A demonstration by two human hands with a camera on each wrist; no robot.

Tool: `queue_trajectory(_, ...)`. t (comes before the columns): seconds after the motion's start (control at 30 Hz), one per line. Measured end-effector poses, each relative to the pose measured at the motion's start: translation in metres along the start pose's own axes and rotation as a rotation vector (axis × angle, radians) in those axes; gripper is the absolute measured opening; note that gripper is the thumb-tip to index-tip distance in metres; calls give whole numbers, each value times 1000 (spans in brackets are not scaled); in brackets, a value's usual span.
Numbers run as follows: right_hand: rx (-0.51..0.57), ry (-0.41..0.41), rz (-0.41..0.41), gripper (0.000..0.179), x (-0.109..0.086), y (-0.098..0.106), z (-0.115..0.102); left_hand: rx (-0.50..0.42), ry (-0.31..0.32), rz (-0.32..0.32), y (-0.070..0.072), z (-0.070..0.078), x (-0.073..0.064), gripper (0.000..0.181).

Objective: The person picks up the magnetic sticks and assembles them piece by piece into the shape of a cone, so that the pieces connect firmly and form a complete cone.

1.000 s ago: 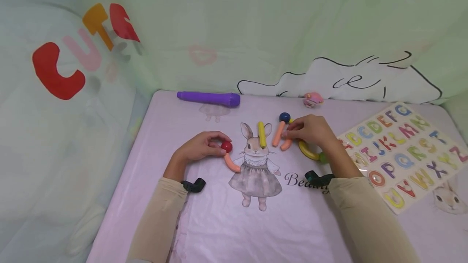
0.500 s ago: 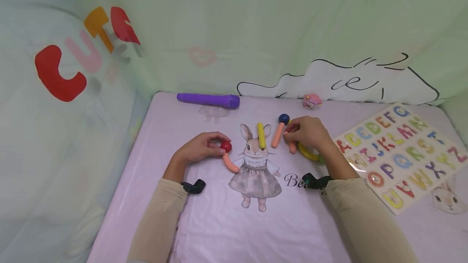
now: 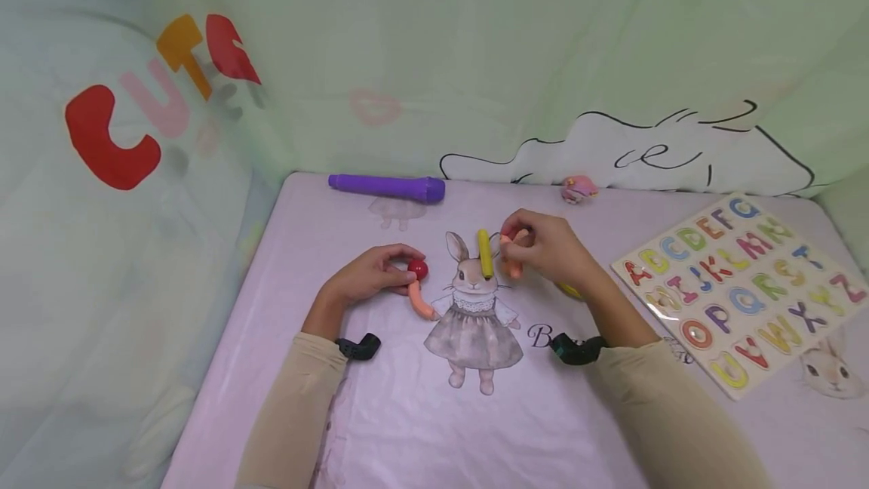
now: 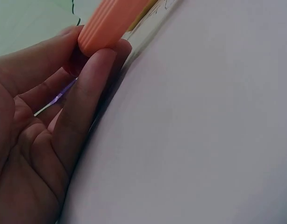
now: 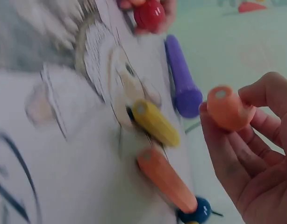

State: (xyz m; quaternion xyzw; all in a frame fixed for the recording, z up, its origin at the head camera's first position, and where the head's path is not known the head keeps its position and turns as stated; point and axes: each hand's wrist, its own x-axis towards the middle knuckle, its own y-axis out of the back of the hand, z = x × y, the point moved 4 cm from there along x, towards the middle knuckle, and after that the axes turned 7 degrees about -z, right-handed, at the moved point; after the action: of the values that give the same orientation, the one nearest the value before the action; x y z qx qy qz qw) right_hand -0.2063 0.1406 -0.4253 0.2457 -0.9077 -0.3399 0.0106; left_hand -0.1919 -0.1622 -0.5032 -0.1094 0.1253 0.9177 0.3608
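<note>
My left hand [image 3: 370,274] pinches a glossy red ball [image 3: 417,269] between thumb and fingers, at the left of the printed rabbit. A curved orange rod [image 3: 419,302] is joined to that ball and points toward the rabbit's skirt. Raised over the table, my right hand [image 3: 546,244] pinches another short, curved orange rod [image 5: 227,111], one flat end facing the right wrist camera. Below it lies a straight orange rod [image 5: 166,181] that meets a dark blue ball [image 5: 199,211]; my right hand hides the ball in the head view. A straight yellow rod [image 3: 485,253] lies between the hands.
A purple microphone-shaped toy [image 3: 387,187] and a small pink toy [image 3: 578,189] lie along the table's back edge. An alphabet board [image 3: 709,357] occupies the right side. Part of a curved yellow piece [image 3: 570,290] shows beneath my right wrist. Cloth walls stand behind and at left.
My right hand has lifted the curved orange rod away from beside the curved yellow piece and moved left. My left hand still holds the red ball; its orange rod has swung slightly left.
</note>
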Motion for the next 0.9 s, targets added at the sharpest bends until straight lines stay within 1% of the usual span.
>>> queue_trajectory(0.13, 162, -1, -143, 19, 7, -28, -6, -6, 2, -7, 0, -1, 0, 39)
queue_trajectory(0.2, 228, -2, -201, 19, 9, -41, -6, -37, -9, -28, -1, -2, 0, 41)
queue_trajectory(0.27, 274, -5, -234, 22, 12, -52, -6, -54, -26, -45, -2, -2, 0, 42)
queue_trajectory(0.37, 360, -47, -261, 29, 14, -67, -7, -83, -45, -58, -2, 0, 1, 41)
queue_trajectory(0.53, 430, -131, -227, 35, 17, -86, -14, -4, -49, -33, -1, 3, 1, 35)
queue_trajectory(0.67, 447, -158, -164, 30, 19, -96, -19, 50, -54, -26, 0, 3, 0, 36)
queue_trajectory(0.73, 472, -172, -138, 27, 21, -100, -20, 63, -52, -21, 0, 3, 0, 37)
queue_trajectory(0.9, 535, -245, -97, 24, 23, -105, -18, 83, -43, -10, 0, 4, 0, 39)
